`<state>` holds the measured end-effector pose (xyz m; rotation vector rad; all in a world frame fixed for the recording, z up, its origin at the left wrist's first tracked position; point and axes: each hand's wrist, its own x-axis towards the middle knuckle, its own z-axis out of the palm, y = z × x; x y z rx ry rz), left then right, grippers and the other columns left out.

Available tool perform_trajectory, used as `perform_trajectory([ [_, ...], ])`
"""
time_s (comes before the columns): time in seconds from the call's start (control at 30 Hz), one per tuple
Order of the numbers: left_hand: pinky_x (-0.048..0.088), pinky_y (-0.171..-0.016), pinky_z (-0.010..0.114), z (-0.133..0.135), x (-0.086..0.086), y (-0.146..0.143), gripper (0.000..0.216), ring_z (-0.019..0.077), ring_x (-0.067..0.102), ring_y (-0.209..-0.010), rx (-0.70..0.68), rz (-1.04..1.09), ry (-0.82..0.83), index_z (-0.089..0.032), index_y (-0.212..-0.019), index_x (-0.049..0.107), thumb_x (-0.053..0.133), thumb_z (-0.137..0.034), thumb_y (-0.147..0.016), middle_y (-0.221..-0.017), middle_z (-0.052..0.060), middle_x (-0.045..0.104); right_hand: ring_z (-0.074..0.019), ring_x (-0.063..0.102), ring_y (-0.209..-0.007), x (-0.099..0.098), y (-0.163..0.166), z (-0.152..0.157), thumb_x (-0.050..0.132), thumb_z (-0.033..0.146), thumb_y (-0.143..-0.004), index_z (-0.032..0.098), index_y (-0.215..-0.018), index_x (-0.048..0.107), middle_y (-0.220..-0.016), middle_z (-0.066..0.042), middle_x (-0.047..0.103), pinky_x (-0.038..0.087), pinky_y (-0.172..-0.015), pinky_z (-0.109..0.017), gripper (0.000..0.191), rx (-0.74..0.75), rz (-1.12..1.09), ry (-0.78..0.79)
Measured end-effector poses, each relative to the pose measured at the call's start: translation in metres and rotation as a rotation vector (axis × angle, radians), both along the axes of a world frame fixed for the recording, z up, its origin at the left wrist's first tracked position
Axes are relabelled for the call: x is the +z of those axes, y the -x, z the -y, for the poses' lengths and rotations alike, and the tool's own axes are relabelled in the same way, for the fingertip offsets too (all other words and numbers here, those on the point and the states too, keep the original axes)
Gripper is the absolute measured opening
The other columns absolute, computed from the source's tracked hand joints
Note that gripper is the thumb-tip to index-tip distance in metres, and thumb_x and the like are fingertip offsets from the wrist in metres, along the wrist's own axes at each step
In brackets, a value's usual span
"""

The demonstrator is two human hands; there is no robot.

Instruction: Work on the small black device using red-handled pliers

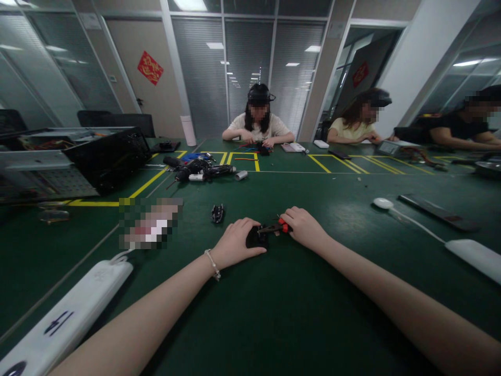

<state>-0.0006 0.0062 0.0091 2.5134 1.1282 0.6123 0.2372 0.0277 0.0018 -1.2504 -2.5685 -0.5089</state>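
My left hand (237, 243) is closed around a small black part (255, 238), pressing it on the green tabletop with the thumb on the near side. My right hand (301, 225) grips red-handled pliers (270, 228), whose dark jaws point left and reach the black part. Whether the jaws are closed on anything is too small to tell. Another small black piece (217, 213) lies on the table just beyond my left hand.
White power banks or strips lie left (94, 292) and right (475, 256). An opened computer case (105, 159) stands far left. A pile of dark cables and tools (195, 168) lies ahead. Across the table a person (258, 122) works; others sit at right.
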Motion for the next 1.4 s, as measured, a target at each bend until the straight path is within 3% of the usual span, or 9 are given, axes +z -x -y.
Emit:
perform_trajectory([
  [1.4,0.039,-0.082,0.039,-0.0003,0.0008,0.0005,0.053,0.0251,0.049,-0.099,-0.001,-0.002,0.008,-0.023,-0.110,0.045,0.059,-0.054,-0.069,-0.110,0.005,0.051,-0.0191,0.047,-0.081,0.0019,0.0011,0.0014,0.051,0.005,-0.065,0.012,-0.095,0.055,-0.090,-0.009,0.056,0.038,-0.071,-0.030,0.032,-0.016,0.001,0.002],
])
